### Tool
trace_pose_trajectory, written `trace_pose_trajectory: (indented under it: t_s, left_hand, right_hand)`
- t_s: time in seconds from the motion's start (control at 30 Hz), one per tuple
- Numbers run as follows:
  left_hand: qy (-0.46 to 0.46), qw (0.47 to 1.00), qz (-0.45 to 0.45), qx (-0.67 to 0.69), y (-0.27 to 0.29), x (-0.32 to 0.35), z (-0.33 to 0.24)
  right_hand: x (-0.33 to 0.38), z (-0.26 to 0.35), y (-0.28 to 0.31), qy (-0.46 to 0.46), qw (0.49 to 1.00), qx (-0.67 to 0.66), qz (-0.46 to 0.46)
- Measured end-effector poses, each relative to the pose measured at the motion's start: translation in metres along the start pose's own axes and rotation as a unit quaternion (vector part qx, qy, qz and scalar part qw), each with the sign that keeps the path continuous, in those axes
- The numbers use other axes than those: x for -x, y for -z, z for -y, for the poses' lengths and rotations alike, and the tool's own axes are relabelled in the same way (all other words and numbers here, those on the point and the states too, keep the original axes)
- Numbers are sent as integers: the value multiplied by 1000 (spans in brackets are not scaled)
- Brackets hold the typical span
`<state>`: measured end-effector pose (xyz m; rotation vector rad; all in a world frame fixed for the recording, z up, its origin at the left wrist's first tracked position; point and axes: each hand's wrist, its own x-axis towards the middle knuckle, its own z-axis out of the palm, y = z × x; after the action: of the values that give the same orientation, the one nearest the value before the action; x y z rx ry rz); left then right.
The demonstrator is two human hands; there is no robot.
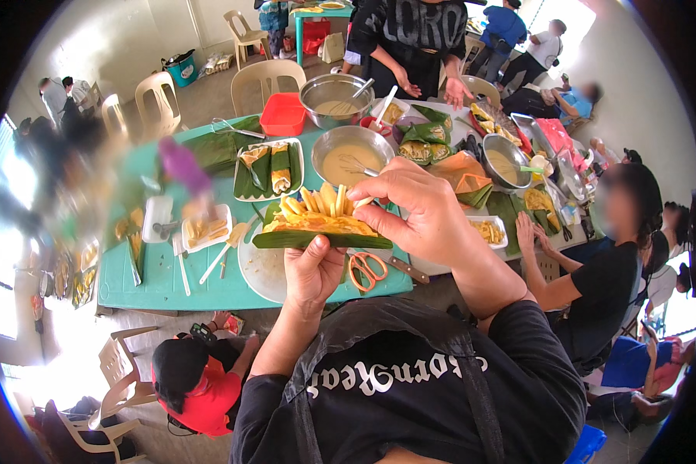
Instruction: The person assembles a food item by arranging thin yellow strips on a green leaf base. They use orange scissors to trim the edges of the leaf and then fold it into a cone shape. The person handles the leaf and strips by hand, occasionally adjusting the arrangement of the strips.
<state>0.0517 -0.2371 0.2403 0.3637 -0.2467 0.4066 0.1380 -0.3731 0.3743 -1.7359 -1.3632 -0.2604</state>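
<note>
My left hand (315, 272) holds up a folded green banana leaf (321, 240), thumb on its near side. Yellow strips (321, 203), like cut fruit or fries, stand in a row over an orange-yellow filling on the leaf. At the right end of that row, my right hand (421, 213) pinches a pale strip between thumb and fingertips. Under the leaf is a round whitish board (263, 271). Orange-handled scissors (367, 271) and a knife with a brown handle (408, 269) lie beside it, close to my left wrist.
Beyond my hands stand metal bowls of batter (352, 155) with whisks, a red tub (283, 114) and a white tray (269, 168) of leaf-wrapped rolls. White-handled utensils (216, 263) lie left on the turquoise table (143, 278). People stand across the table and at right (595, 271).
</note>
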Motion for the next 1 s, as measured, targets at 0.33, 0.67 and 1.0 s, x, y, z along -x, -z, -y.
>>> trace_pose_trajectory:
  t_s: [0.33, 0.67, 1.0]
  left_hand:
    - [-2, 1000, 5, -7, 2, 2, 0]
    - [0, 1000, 11, 7, 8, 4, 0]
    - [-14, 1000, -6, -21, 2, 0, 2]
  right_hand:
    - [2, 3, -2, 37, 999, 9, -7]
    - [0, -2, -9, 75, 997, 20, -21]
    - [-1, -5, -11, 55, 998, 13, -8]
